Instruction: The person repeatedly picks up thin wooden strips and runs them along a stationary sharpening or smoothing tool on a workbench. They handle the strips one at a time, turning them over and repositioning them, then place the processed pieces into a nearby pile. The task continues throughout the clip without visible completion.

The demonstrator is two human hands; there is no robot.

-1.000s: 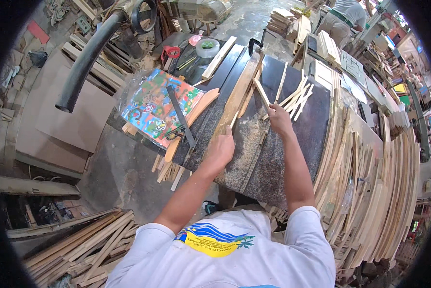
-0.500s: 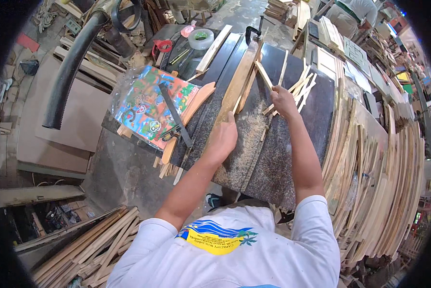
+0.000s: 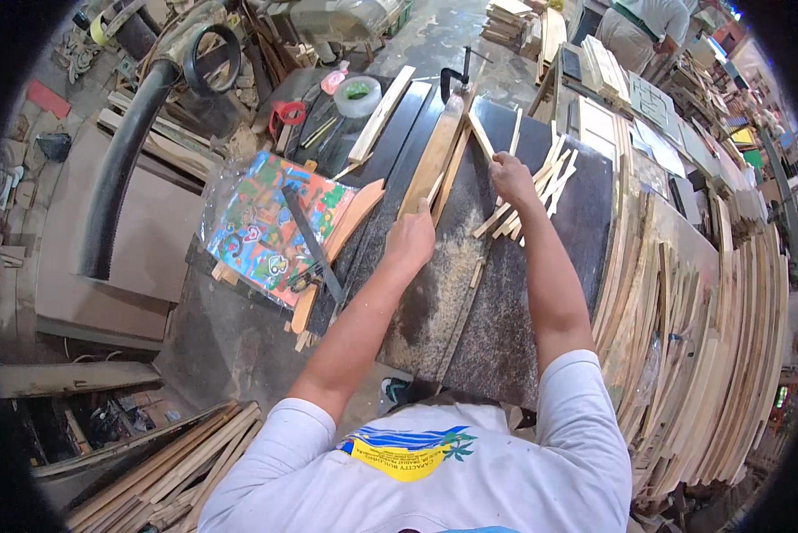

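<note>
My left hand (image 3: 409,236) is closed around the near part of a thin pale strip (image 3: 435,186), against a long board (image 3: 430,160) that a black C-clamp (image 3: 446,75) holds at the far end of a dark, sawdust-covered table (image 3: 479,324). My right hand (image 3: 512,184) grips the near end of a short pale stick (image 3: 480,133), which angles toward the clamped board. A loose heap of thin wood strips (image 3: 557,182) lies just right of that hand. Left of the board lie curved wood pieces (image 3: 354,218), a metal rule (image 3: 310,235) and a colourful printed sheet in plastic (image 3: 252,222).
A thick black hose (image 3: 123,169) hangs at the left. Tape rolls (image 3: 356,98) lie at the back. Stacked long boards (image 3: 710,355) line the right side; offcuts (image 3: 177,471) fill the lower left. Another person (image 3: 634,35) stands at the top right.
Both my hands have moved a little away from me along the board with their pieces, the right one most. The camera view has shifted slightly.
</note>
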